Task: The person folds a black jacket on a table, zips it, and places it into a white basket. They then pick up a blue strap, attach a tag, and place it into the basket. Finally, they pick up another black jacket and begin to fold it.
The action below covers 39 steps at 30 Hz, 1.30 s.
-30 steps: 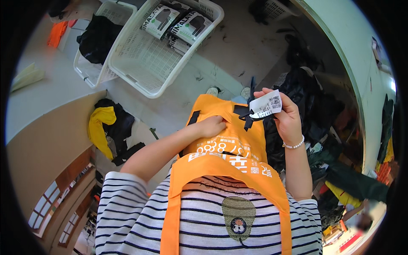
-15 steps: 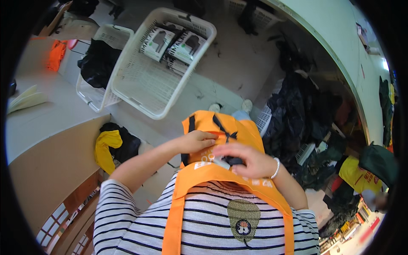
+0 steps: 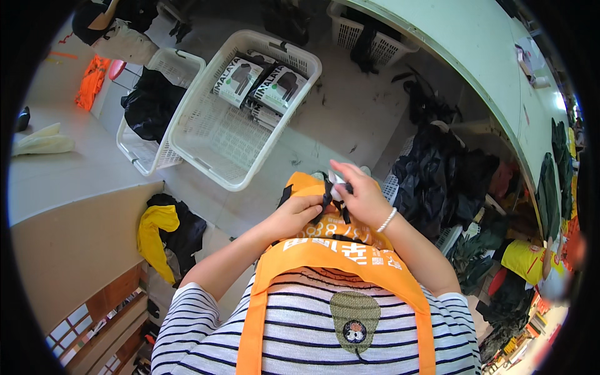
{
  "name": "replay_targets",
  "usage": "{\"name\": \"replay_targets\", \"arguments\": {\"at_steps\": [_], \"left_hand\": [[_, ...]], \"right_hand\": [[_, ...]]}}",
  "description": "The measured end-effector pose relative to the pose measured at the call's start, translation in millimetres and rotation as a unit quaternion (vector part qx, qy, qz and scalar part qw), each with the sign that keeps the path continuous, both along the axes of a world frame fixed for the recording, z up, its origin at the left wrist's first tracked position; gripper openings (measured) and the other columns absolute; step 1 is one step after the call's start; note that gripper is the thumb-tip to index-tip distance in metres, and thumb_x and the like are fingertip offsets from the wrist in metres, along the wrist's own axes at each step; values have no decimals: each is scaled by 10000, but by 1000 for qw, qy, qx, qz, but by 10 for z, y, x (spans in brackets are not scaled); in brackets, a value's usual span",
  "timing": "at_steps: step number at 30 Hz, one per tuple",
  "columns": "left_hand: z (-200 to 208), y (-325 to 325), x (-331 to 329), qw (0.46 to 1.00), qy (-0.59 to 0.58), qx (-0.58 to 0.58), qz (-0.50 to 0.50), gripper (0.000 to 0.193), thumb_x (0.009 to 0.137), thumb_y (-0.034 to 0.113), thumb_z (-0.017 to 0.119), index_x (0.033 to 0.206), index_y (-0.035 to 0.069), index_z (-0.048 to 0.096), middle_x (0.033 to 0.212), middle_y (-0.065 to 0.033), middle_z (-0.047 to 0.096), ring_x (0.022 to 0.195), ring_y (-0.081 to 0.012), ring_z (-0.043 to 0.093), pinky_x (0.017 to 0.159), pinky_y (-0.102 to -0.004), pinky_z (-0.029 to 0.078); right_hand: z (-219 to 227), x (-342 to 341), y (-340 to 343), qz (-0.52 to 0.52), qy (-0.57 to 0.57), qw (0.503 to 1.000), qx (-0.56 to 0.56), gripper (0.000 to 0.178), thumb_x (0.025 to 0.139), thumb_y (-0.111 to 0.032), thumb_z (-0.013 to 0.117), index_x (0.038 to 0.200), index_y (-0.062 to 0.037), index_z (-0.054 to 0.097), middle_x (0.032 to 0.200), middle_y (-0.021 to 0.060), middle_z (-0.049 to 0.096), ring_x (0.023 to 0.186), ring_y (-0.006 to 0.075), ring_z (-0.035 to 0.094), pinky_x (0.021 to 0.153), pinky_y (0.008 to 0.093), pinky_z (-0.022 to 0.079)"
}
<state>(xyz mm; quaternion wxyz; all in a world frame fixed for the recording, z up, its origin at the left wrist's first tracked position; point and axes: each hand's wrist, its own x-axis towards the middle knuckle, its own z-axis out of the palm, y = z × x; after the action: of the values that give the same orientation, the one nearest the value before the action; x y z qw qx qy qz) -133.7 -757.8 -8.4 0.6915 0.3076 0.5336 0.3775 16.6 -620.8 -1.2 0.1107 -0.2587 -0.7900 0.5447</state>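
Observation:
I wear an orange apron [image 3: 256,312] with white print over a striped shirt. Against its lower part, my left hand [image 3: 292,215] is closed on a black strap [image 3: 327,195], pinched by the fingertips. Just right of it, my right hand [image 3: 364,197] has its thumb and fingers around a small white object [image 3: 338,187] with a dark part. Its kind is partly hidden by the fingers. The white object is right beside the strap; whether they touch I cannot tell. A white beaded bracelet [image 3: 388,220] circles my right wrist.
A white plastic basket [image 3: 244,178] ahead holds packaged goods [image 3: 278,87]. Left of it stands another basket [image 3: 140,159] with a black bundle [image 3: 150,103]. Dark plastic bags [image 3: 431,165] are heaped at the right. Yellow and black cloth [image 3: 159,228] lies at the left beside a table panel [image 3: 81,234].
My right hand has moved up and away from my chest, now beside the strap with the white object. My left hand has shifted slightly and grips the strap. The apron's print shows more.

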Motion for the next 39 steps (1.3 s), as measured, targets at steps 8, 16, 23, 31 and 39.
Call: {"name": "replay_targets", "arguments": {"at_steps": [8,16,23,31,39], "left_hand": [[-225,-176,-68,956,282,76,-35,238,765,68,690,958,-49,614,906,-106,597,776,-155,587,691,-249,470],[-751,15,-295,987,107,-85,-79,250,816,65,658,1051,-9,615,986,-59,628,881,-114,594,789,-236,475],[-1081,192,-400,921,274,181,-209,111,766,103,671,806,-1,666,722,-79,663,639,-117,580,568,-288,453],[-821,742,20,964,247,83,-51,121,776,47,664,843,-52,686,721,-80,675,633,-92,598,584,-232,485],[-671,886,294,956,266,111,-60,110,799,37,652,845,-60,675,663,-93,656,465,-108,574,455,-241,458]], "right_hand": [[-48,108,-394,146,-92,983,59,472,839,-265,587,1282,-120,518,1213,227,450,1139,378,409,980,416,357],[-19,65,-363,117,-133,984,-35,370,795,-111,547,1160,-123,606,955,176,551,892,334,547,808,407,451],[-319,0,-438,-12,60,983,-172,177,811,-48,621,923,-40,484,858,116,626,755,219,603,708,340,488],[-612,330,-313,-15,-140,936,323,96,759,-152,612,728,-78,665,797,71,662,746,237,647,653,350,512],[-26,428,-156,66,-336,937,70,239,849,-223,577,830,-6,675,1049,190,616,973,307,608,757,386,513]]}}
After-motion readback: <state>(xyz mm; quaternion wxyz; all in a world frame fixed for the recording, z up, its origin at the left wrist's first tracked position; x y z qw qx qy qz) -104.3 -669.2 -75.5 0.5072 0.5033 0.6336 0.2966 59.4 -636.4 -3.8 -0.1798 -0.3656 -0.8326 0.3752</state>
